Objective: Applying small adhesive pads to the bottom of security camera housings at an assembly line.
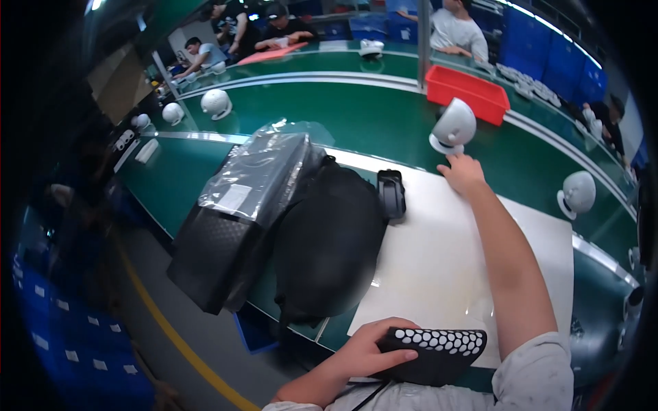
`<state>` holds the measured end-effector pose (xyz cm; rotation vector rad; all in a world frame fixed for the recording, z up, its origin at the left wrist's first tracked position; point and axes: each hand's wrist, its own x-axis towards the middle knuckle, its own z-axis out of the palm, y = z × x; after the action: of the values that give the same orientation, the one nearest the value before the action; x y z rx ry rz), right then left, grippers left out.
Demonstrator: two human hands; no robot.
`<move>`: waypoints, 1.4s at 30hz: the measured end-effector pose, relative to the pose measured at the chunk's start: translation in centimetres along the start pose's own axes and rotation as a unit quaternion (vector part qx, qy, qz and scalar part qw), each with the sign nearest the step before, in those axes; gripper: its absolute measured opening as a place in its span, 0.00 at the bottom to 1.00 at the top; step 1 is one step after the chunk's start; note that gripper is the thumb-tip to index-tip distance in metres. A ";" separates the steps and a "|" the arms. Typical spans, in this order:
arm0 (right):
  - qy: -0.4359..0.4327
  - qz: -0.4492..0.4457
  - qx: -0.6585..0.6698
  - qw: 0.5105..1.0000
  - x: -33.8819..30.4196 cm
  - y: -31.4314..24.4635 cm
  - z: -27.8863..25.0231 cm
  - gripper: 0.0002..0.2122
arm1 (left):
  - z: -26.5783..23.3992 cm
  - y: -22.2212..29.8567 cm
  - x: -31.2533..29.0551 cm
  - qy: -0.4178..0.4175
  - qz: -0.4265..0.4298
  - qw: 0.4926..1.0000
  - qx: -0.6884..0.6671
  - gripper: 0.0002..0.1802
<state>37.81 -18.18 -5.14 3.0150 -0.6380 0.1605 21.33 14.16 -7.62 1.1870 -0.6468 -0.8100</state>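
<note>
My left hand [377, 351] is closed around a black device [432, 366], low in front of my body. White oval spots cover one edge of the device. My right arm is stretched far forward over the white sheet. At its end my right hand [464, 175], fingers apart, is at the base of a white rounded device [456, 127] on the green conveyor. Whether the fingertips touch that base I cannot tell. Left of the sheet lies a black bag [329, 240], and a small black case [391, 194] stands beside it.
A black box partly wrapped in clear plastic [253, 178] lies left of the bag. More white devices, one at the right [577, 192] and one at the left [216, 103], stand on the belt. Beyond is a red bin [467, 94]. Several people work across the line.
</note>
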 end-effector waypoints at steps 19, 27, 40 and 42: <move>0.241 0.096 0.038 0.965 1.8 0.4 3.8 0.27 | 0.9 -0.5 -0.2 0.007 0.022 0.998 0.057 0.19; 0.136 -0.010 -0.128 0.982 2.1 5.2 -1.2 0.13 | 1.3 -0.2 -0.7 0.024 0.006 0.999 0.032 0.19; 0.135 0.015 0.588 0.797 -23.9 10.9 -13.7 0.11 | 1.5 -1.6 -0.9 0.073 0.124 0.989 -0.018 0.14; 0.116 0.047 0.617 0.777 -28.3 10.8 -14.2 0.10 | 3.4 -1.6 0.0 0.037 0.154 0.987 -0.031 0.13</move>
<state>6.36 -15.63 6.10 3.9691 -0.8946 1.4774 18.28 12.10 -8.30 1.0240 -0.7185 -0.5188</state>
